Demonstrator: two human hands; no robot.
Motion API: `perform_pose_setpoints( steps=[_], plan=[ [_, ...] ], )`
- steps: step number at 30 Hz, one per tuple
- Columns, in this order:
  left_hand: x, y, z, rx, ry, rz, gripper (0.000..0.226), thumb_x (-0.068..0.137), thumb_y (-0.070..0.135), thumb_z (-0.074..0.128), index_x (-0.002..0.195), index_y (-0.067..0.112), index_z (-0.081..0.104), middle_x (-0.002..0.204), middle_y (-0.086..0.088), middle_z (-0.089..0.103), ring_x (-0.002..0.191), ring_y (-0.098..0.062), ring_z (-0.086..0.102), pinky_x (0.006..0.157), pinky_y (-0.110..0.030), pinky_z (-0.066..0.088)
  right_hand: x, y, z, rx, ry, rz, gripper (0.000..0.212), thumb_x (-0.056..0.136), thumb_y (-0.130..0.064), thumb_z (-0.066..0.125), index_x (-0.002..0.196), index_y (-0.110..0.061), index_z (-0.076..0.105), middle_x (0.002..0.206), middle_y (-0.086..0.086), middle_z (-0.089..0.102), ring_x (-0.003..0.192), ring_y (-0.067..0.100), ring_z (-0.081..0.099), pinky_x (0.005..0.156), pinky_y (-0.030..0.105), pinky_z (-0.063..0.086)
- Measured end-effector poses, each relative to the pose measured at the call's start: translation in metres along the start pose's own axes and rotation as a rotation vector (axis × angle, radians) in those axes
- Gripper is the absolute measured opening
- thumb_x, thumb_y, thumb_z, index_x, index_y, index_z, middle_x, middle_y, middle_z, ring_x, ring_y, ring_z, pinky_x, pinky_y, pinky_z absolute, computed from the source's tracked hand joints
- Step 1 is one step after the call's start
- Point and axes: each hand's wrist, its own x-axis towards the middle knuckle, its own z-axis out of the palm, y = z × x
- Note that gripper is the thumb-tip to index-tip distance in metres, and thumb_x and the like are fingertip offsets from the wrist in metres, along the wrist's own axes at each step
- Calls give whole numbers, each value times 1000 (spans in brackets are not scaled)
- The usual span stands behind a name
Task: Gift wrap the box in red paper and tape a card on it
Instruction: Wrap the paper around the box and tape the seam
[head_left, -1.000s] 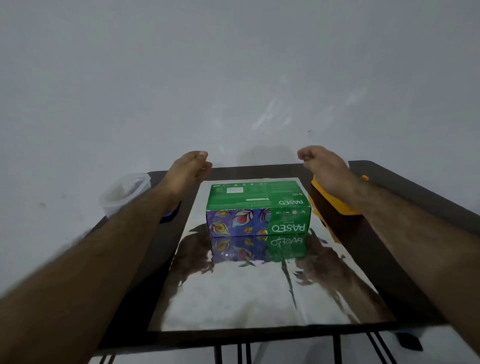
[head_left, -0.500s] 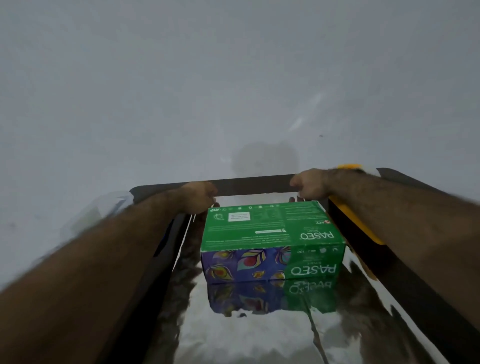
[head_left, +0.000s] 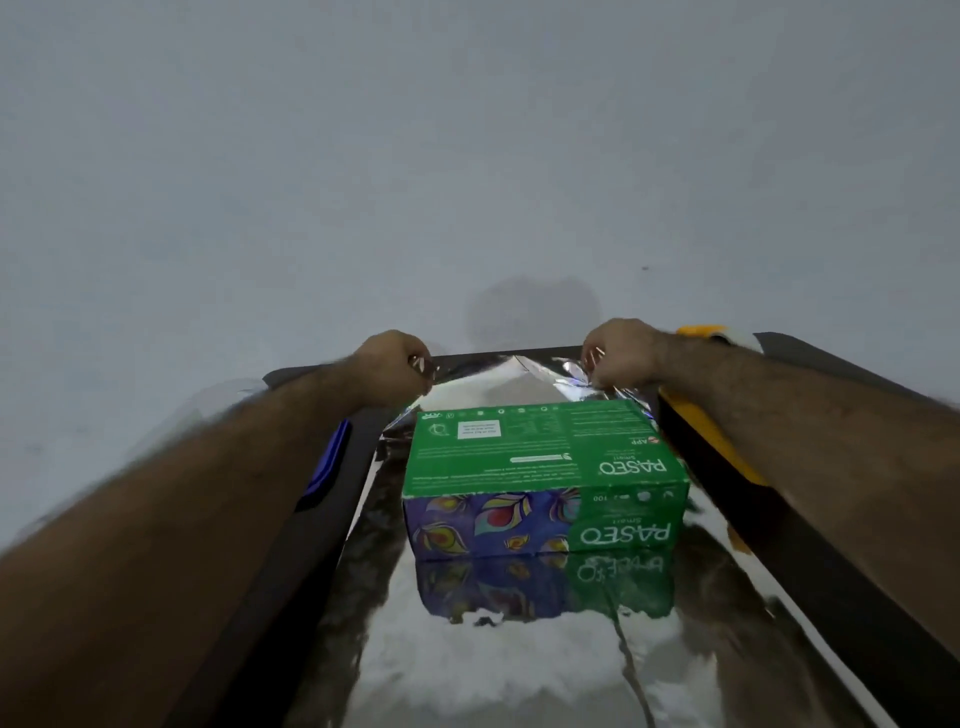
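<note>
Box (head_left: 540, 457): green top with white lettering and a small white label; near side blue-purple with a feather pattern in yellow, red and teal, its right part green with white lettering. Wrapping sheet (head_left: 498, 654): mirror-bright silver, showing the box's colours in reflection. Bench (head_left: 852, 597): black; yellow object (head_left: 727, 447) on its right side, blue object (head_left: 327, 462) on its left; wall (head_left: 467, 156) pale grey.
</note>
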Motion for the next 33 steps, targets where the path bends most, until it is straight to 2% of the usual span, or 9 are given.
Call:
perform_pose_setpoints(
  steps=[8,11,13,19,21,23,26,30,33],
  plan=[
    [-66,4,-37,-205,197,110,25,81,-3,84,86,20,75,84,-5,77,75,-15,67,73,-25,53,-77,-6,-47,298,183,-41,21,81,2,78,87,-19,73,86,-1,72,76,16,66,64,26,53],
    [-98,10,-41,-212,247,140,29,84,-3,82,93,24,74,84,0,76,71,-4,67,72,-13,51,-110,-7,-55,319,226,-90,25,80,3,77,86,-21,74,88,-2,73,81,13,66,65,24,52],
    [-117,11,-41,-239,231,138,28,87,-3,81,91,24,76,85,1,78,66,0,68,67,-5,50,-132,-5,-57,324,220,-111,28,81,4,76,85,-24,75,90,-3,74,85,13,67,68,23,52],
    [-168,17,-34,-168,223,122,25,92,1,76,92,26,82,80,16,72,70,13,64,64,0,41,-187,2,-54,207,149,-211,26,84,-2,75,95,-25,78,97,-10,75,97,11,69,84,28,56],
    [-182,22,-32,-166,215,127,21,92,-1,75,95,18,83,78,18,69,69,8,67,61,-1,41,-200,1,-51,177,126,-224,26,83,-2,75,92,-27,79,97,-10,76,98,11,70,88,33,58],
    [-191,26,-31,-113,229,160,21,91,-3,73,101,12,85,83,12,72,82,-6,68,65,1,41,-210,-2,-47,158,133,-238,24,82,-3,75,90,-26,80,97,-10,77,99,14,70,91,39,59],
    [-197,28,-32,-24,208,163,29,90,0,69,105,18,86,100,4,77,89,-11,66,73,-6,45,-219,-10,-46,141,139,-241,22,80,-9,76,90,-28,77,104,-8,74,102,17,68,91,40,58],
    [-208,39,-36,13,226,153,28,79,7,67,97,20,84,110,0,80,105,-26,71,93,-33,56,-228,-23,-45,198,52,-325,42,80,-37,86,118,-37,71,117,-10,70,104,15,69,91,40,59],
    [-219,62,-37,-26,226,231,43,72,32,64,110,21,80,107,2,77,103,-23,68,91,-37,56,-231,-39,-37,10,25,-383,82,86,-57,81,156,-29,50,153,-8,55,137,15,55,116,39,45]
  ],
)
